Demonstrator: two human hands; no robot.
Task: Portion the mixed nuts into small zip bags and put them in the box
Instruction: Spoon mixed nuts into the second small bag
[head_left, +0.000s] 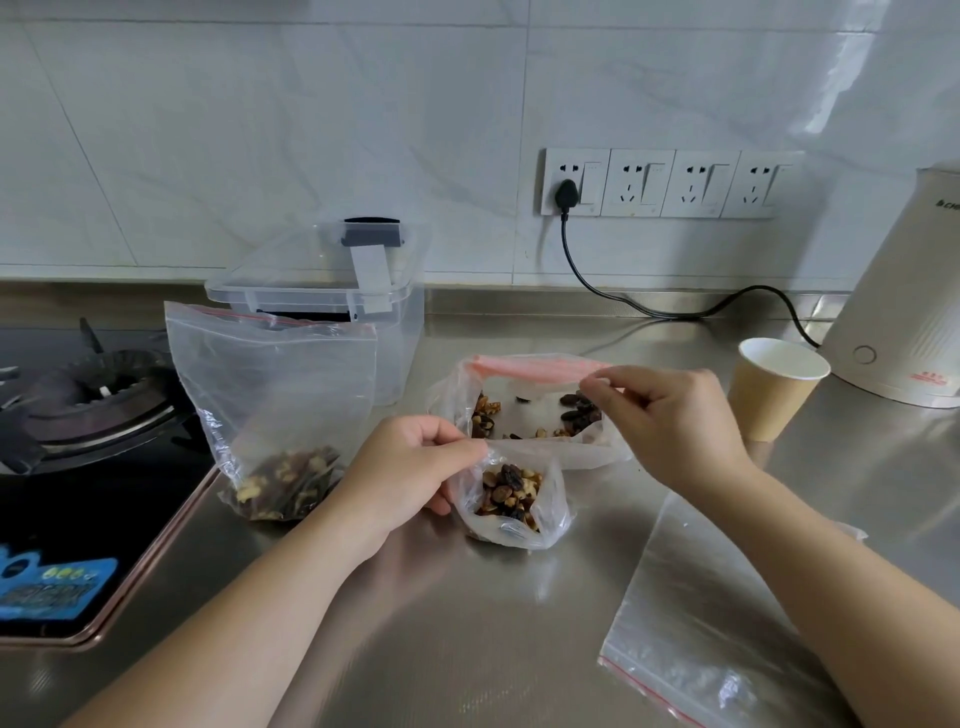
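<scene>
Head cam: left grip (415, 462) pinches the half-full small bag (511, 499) mid-frame, right grip (660, 415) pinches the nearly empty nut bag (535, 410); box (332, 296) upper left looks unfilled, so sealing's left.

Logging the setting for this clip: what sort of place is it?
Most likely a home kitchen: a gas stove burner set into a steel countertop, an electric kettle by a row of wall sockets, and a tiled wall.

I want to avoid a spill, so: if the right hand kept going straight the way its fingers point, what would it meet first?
The right hand points left over the large open nut bag, whose rim it pinches. Beyond the bag's mouth, probably the clear plastic box, though depth is unclear.
</scene>
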